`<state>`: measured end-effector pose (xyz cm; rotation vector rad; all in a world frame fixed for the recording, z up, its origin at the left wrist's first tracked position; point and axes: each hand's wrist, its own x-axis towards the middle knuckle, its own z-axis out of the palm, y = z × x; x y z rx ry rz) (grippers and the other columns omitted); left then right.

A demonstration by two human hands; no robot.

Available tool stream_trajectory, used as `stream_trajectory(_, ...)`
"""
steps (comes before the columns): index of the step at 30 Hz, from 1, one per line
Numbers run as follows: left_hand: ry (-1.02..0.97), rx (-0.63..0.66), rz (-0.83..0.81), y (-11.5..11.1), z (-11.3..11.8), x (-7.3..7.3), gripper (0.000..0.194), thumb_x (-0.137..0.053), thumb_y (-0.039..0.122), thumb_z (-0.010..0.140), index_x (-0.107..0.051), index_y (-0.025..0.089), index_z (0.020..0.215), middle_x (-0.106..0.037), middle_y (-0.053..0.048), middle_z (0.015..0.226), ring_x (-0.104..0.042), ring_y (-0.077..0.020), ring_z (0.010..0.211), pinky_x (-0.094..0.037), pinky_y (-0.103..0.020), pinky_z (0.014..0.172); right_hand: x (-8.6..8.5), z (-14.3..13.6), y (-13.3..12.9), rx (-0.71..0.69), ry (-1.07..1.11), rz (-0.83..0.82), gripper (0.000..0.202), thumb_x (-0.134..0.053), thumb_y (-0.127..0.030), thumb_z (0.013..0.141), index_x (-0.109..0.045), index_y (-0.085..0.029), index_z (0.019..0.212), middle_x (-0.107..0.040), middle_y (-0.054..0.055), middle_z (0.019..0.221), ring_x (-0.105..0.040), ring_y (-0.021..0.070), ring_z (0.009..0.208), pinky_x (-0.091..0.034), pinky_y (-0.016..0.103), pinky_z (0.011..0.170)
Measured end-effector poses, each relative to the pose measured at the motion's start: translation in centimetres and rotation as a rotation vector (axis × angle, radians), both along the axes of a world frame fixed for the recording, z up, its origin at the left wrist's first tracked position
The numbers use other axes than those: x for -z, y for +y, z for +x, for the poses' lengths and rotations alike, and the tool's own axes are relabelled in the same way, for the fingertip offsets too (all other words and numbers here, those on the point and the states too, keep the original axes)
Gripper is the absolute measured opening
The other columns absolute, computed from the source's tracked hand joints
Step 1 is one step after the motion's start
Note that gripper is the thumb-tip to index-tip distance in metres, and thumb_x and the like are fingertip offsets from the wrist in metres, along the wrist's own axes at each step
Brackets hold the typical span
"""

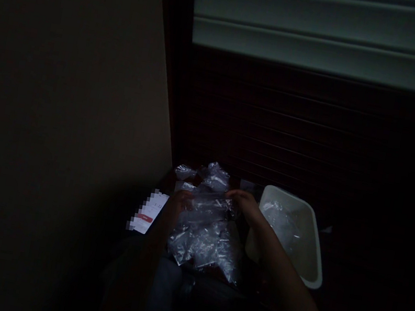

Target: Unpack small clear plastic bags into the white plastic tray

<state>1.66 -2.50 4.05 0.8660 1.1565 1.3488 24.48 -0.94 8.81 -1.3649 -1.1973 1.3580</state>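
A clear plastic bag [205, 205] is stretched flat between my two hands. My left hand [179, 204] is closed on its left edge, and my right hand [243, 201] pinches its upper right corner. Under and in front of it lies a pile of crumpled clear plastic bags [204, 245], shiny and overlapping. Behind my hands are more crumpled bags [216, 177]. The scene is very dark, so the fingertips and the bag's contents, if any, are hard to make out.
A white plastic tub [315, 248] stands to the right, with clear plastic [279, 223] inside. To the left lies a phone [152, 212] with a lit screen. A plain wall [65, 73] rises on the left, and a dark slatted panel [277, 119] stands behind.
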Motion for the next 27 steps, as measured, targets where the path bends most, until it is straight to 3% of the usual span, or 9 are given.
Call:
stream_trajectory(5, 0.023, 0.033, -0.006, -0.7, 0.2, -0.7, 0.034, -0.070, 0.032, 0.061, -0.060, 0.015, 0.088, -0.066, -0.008, 0.085, -0.060, -0.0166, 0.061, -0.048, -0.029, 0.056, -0.1, -0.1, 0.0, 0.023, -0.059, 0.069, 0.022, -0.058, -0.035, 0.061, -0.063, -0.016, 0.070, -0.056, -0.001, 0.057, -0.047, 0.0094, 0.049, -0.034, 0.022, 0.047)
stream_trajectory(8, 0.068, 0.022, -0.012, -0.7, 0.1, -0.6, 0.039, -0.073, 0.029, 0.057, -0.058, 0.015, 0.091, -0.066, -0.009, 0.089, -0.061, -0.0168, 0.060, -0.048, -0.028, 0.053, 0.6, 0.0, 0.3, 0.014, -0.045, 0.125, 0.033, -0.068, -0.031, 0.052, -0.059, -0.018, 0.082, -0.057, -0.002, 0.064, -0.050, 0.0101, 0.053, -0.038, 0.022, 0.050)
stream_trajectory(12, 0.066, -0.014, 0.006, -0.4, -0.1, -0.2, 0.042, -0.072, 0.029, 0.058, -0.056, 0.018, 0.095, -0.065, -0.010, 0.098, -0.063, -0.0180, 0.061, -0.049, -0.029, 0.050, 1.4, 0.1, 0.7, 0.020, -0.016, 0.155, 0.039, -0.069, -0.032, 0.053, -0.056, -0.019, 0.087, -0.057, -0.003, 0.065, -0.053, 0.0106, 0.053, -0.042, 0.024, 0.051)
stream_trajectory(19, 0.016, -0.038, 0.030, -0.7, 0.1, -0.5, 0.038, -0.070, 0.027, 0.062, -0.056, 0.020, 0.097, -0.067, -0.008, 0.095, -0.061, -0.0156, 0.059, -0.048, -0.028, 0.050, 0.4, -0.4, -0.2, 0.050, 0.000, 0.078, 0.055, -0.073, -0.039, 0.058, -0.053, -0.021, 0.107, -0.063, 0.005, 0.093, -0.060, 0.0168, 0.081, -0.048, 0.030, 0.072)
stream_trajectory(23, -0.045, -0.037, 0.030, -0.9, 0.1, -0.8, 0.044, -0.071, 0.028, 0.061, -0.055, 0.019, 0.100, -0.066, -0.007, 0.097, -0.060, -0.0131, 0.061, -0.047, -0.025, 0.052, -0.1, -0.4, -0.7, -0.035, 0.014, 0.001, 0.056, -0.076, -0.037, 0.057, -0.056, -0.021, 0.106, -0.065, 0.004, 0.092, -0.061, 0.0166, 0.082, -0.048, 0.029, 0.074)
stream_trajectory(27, -0.084, -0.053, 0.026, -0.8, 0.1, -0.8, 0.043, -0.071, 0.027, 0.061, -0.055, 0.019, 0.101, -0.066, -0.006, 0.097, -0.061, -0.0145, 0.070, -0.048, -0.025, 0.057, -0.2, -0.2, -0.7, -0.200, 0.009, -0.051, 0.041, -0.077, -0.036, 0.054, -0.063, -0.016, 0.087, -0.066, 0.003, 0.080, -0.061, 0.0153, 0.072, -0.048, 0.027, 0.063)
